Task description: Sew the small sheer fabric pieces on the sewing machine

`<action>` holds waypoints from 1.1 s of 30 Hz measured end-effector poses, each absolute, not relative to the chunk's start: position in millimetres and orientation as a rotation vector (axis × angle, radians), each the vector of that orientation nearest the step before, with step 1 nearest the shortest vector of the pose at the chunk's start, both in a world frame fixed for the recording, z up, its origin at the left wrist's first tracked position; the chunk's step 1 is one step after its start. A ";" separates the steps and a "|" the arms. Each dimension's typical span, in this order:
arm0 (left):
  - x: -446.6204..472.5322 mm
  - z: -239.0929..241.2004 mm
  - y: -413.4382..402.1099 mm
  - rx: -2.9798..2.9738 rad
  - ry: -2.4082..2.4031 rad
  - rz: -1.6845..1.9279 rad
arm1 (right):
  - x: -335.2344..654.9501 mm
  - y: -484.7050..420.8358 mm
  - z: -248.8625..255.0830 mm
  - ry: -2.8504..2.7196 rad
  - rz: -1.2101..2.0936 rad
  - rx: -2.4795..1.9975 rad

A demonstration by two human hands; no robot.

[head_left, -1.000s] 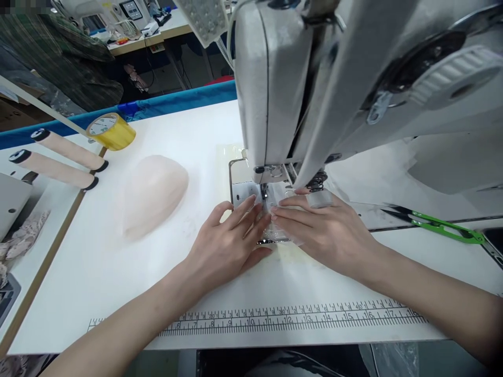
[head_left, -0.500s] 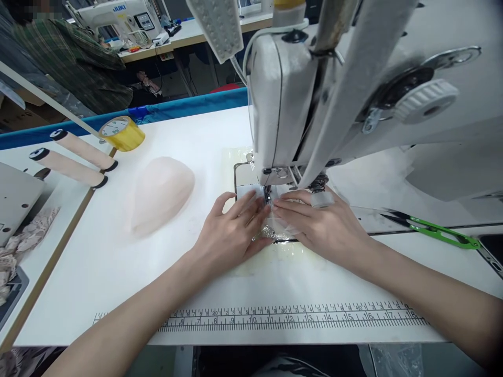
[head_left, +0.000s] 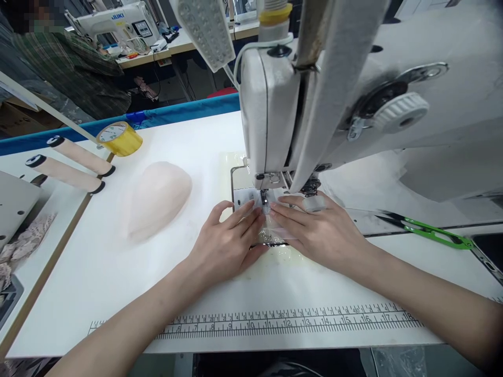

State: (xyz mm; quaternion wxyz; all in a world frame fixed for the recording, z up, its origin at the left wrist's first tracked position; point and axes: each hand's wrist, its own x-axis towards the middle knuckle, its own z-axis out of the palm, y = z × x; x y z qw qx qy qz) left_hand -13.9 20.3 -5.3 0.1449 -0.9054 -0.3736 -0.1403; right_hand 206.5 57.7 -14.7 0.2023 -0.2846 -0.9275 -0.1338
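My left hand [head_left: 228, 238] lies palm down with its fingers stretched out, the tips just left of the presser foot [head_left: 264, 198] of a white sewing machine [head_left: 267, 120]. On the foot's other side, my right hand [head_left: 324, 230] rests with its fingers extended; a white band wraps one finger. Both sets of fingertips press on a thin, sheer piece of fabric [head_left: 282, 233] over the needle plate. Its edges are hard to make out, partly hidden by the fingers. A pale pink moulded cup [head_left: 161, 199] sits on the table left of my hands.
Green-handled thread snips [head_left: 438, 234] lie at the right. Two thread spools [head_left: 65, 175] and a yellow tape roll [head_left: 120, 139] stand at the left. A printed ruler [head_left: 275, 324] runs along the front edge. Behind, a person in plaid [head_left: 66, 68] sits by another machine [head_left: 121, 26].
The view has shifted slightly, so the machine appears a little further left and lower. Both hands remain flat beside the presser foot, with only slight finger movement.
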 end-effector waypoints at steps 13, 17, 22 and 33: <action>-15.3 -8.3 29.6 -2.612 -1.096 -0.436 | 204.5 63.4 -16.7 -2.548 -0.498 -0.821; -16.1 -8.6 32.7 -2.606 -1.101 -0.445 | 203.2 64.6 -16.4 -2.532 -0.551 -0.836; -15.9 -8.4 34.6 -2.603 -1.111 -0.454 | 202.8 65.3 -16.7 -2.567 -0.560 -0.865; -12.8 -9.4 27.1 -2.525 -1.102 -0.487 | 205.0 68.3 -8.6 -2.547 -0.425 -0.846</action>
